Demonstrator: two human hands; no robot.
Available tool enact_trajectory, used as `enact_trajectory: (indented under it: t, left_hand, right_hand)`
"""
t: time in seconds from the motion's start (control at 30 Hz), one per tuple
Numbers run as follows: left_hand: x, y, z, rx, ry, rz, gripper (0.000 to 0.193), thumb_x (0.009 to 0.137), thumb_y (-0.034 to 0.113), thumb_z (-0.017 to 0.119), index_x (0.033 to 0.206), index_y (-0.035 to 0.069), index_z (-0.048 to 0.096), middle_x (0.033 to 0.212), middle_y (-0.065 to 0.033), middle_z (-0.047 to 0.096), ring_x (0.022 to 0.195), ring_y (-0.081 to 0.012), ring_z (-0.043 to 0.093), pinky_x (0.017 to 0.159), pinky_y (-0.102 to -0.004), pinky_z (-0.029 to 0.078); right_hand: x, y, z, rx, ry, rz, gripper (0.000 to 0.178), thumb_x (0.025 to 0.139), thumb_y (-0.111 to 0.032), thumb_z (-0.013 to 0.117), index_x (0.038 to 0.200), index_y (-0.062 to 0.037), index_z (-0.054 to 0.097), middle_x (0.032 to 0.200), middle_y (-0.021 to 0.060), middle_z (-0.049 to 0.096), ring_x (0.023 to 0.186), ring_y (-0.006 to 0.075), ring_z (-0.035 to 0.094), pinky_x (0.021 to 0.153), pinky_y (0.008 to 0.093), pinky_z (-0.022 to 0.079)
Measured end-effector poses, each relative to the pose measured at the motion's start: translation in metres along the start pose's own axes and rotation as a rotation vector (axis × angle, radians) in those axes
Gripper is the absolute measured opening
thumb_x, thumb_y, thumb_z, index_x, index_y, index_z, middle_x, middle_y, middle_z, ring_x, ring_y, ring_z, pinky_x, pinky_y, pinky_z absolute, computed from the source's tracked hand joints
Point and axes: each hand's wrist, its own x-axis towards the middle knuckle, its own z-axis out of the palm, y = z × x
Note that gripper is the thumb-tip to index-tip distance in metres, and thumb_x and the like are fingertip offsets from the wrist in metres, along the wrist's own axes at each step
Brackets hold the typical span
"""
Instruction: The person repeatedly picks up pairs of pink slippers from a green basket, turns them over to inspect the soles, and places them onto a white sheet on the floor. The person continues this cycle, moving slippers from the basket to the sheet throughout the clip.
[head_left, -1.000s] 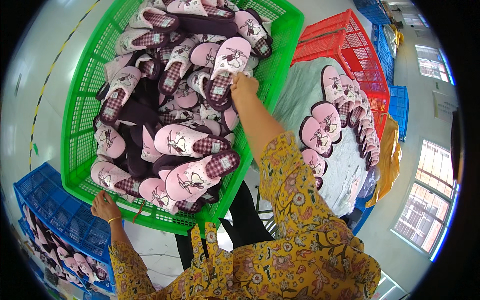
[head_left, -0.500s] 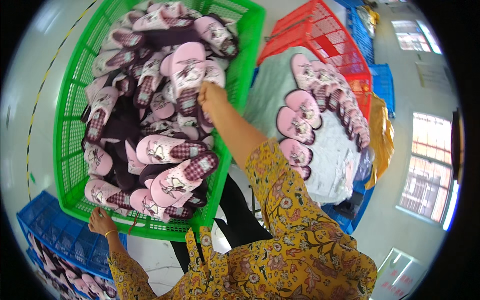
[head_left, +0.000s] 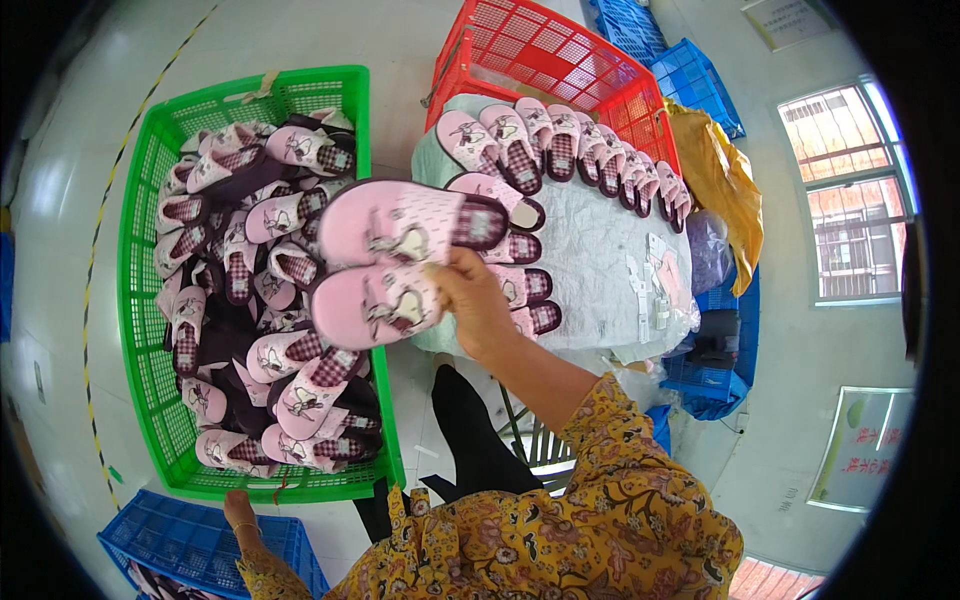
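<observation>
A pair of pink slippers [head_left: 385,225] with dark checked insoles is pinched at the heel side by my right hand [head_left: 472,298]. The pair hangs between the green crate and the table, one slipper beside the other, with a cartoon print on the uppers. My left hand [head_left: 238,510] is closed on the near rim of the green crate [head_left: 138,262], its fingertips partly hidden. Inside that crate lies a jumbled heap of similar slippers [head_left: 285,215]. On the covered table [head_left: 595,285], more slippers [head_left: 560,140] stand in a curved row, with several others partly behind the held pair.
Behind the table stands a red crate [head_left: 555,45], with blue crates [head_left: 695,80] beyond it. A yellow sheet [head_left: 715,170] drapes at the table's right side. Another blue crate [head_left: 200,540] with slippers sits at the lower left, below the green crate.
My right hand has lifted a pair of slippers out of the green crate and carried it right, toward the table. The view has swung right; my left hand stays at the crate rim.
</observation>
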Motion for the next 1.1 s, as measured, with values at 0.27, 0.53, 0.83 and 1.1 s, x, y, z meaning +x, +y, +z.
enact_trajectory:
  t: [0.27, 0.53, 0.83, 1.1]
  left_hand:
    - [-0.06, 0.005, 0.071, 0.828, -0.119, 0.357, 0.014, 0.082, 0.018, 0.062, 0.071, 0.012, 0.068, 0.077, -0.0071, 0.065, 0.069, -0.0226, 0.066, 0.056, -0.035, 0.054]
    - [-0.079, 0.091, 0.086, 0.585, -0.383, 0.282, 0.012, 0.074, 0.025, 0.069, 0.071, 0.013, 0.069, 0.076, -0.0078, 0.067, 0.073, -0.024, 0.067, 0.06, -0.0375, 0.055]
    - [-0.076, 0.171, 0.02, 0.618, -0.269, 0.342, 0.01, 0.073, 0.024, 0.068, 0.071, 0.014, 0.069, 0.076, -0.0072, 0.067, 0.073, -0.0238, 0.067, 0.059, -0.0387, 0.053]
    - [-0.067, 0.225, 0.026, 0.654, -0.285, 0.352, 0.008, 0.073, 0.023, 0.066, 0.07, 0.016, 0.069, 0.077, -0.0067, 0.067, 0.072, -0.0236, 0.066, 0.059, -0.0397, 0.052]
  right_hand:
    - [0.082, -0.042, -0.232, 0.354, 0.213, -0.056, 0.009, 0.089, -0.011, 0.058, 0.082, -0.0125, 0.052, 0.063, -0.0002, 0.055, 0.052, 0.0117, 0.054, 0.043, 0.0273, 0.043]
    - [0.143, -0.082, -0.456, 0.659, 0.767, -0.125, 0.017, 0.088, -0.01, 0.057, 0.073, -0.0141, 0.052, 0.061, -0.0038, 0.047, 0.052, 0.0083, 0.045, 0.049, 0.0232, 0.037]
    - [0.224, -0.123, -0.634, 0.799, 0.988, -0.28, 0.006, 0.088, -0.006, 0.053, 0.087, -0.0123, 0.053, 0.072, -0.0025, 0.054, 0.06, 0.0083, 0.052, 0.054, 0.0238, 0.043]
    - [0.252, -0.106, -0.782, 0.516, 0.777, -0.748, 0.006, 0.09, -0.011, 0.052, 0.096, -0.0111, 0.051, 0.076, 0.0003, 0.053, 0.067, 0.0123, 0.055, 0.061, 0.0255, 0.046]
